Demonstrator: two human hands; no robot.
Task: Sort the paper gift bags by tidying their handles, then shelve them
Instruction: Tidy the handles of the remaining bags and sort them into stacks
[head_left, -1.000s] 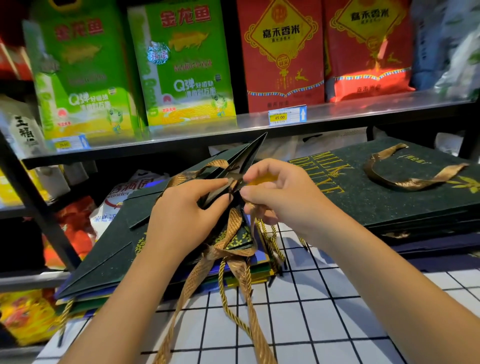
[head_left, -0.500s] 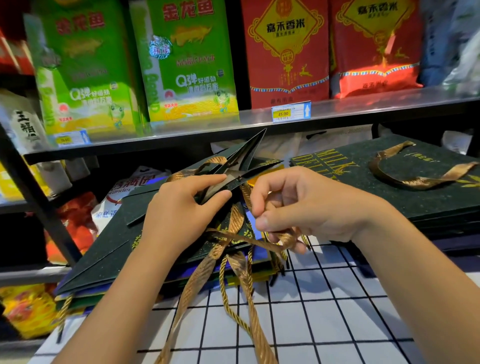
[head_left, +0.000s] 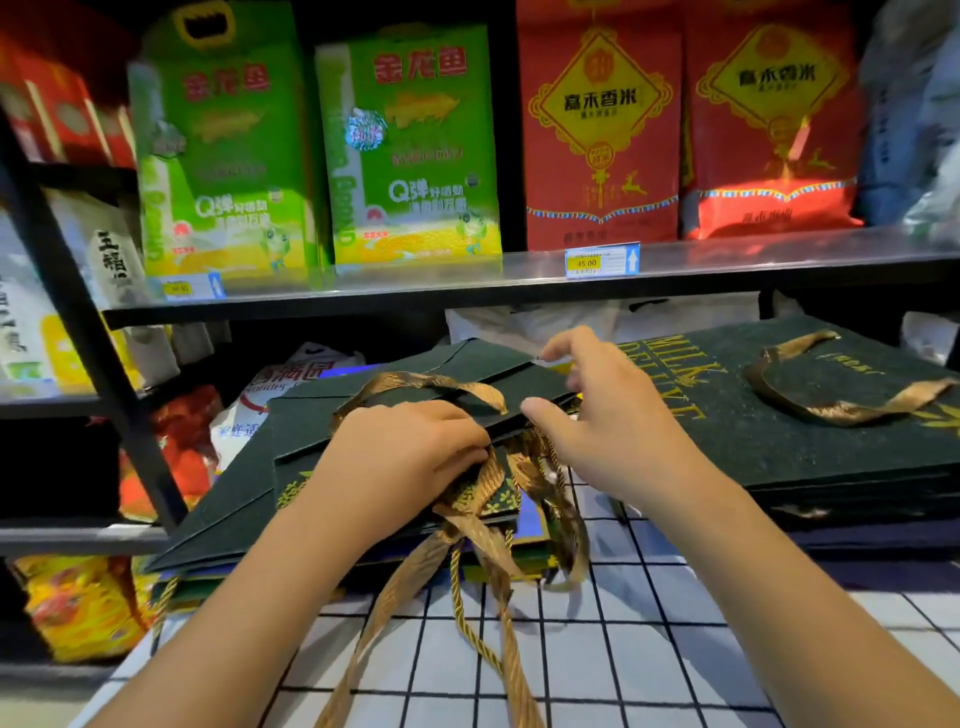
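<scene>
Left hand (head_left: 410, 457) gripping gold ribbon handles (head_left: 483, 483) at the mouth of the dark green gift bag (head_left: 363, 415), lying flat at 6 o'clock of the shelf (head_left: 727, 265). Right hand (head_left: 608, 415) spread loosely, fingertips on the bag's upper edge. Second bag stack (head_left: 779, 415) at 3 o'clock.

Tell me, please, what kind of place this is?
Most likely a small grocery shop. Boxed goods, such as the green boxes and red boxes, stand on a shelf carrying a price tag reading 45.00.
</scene>
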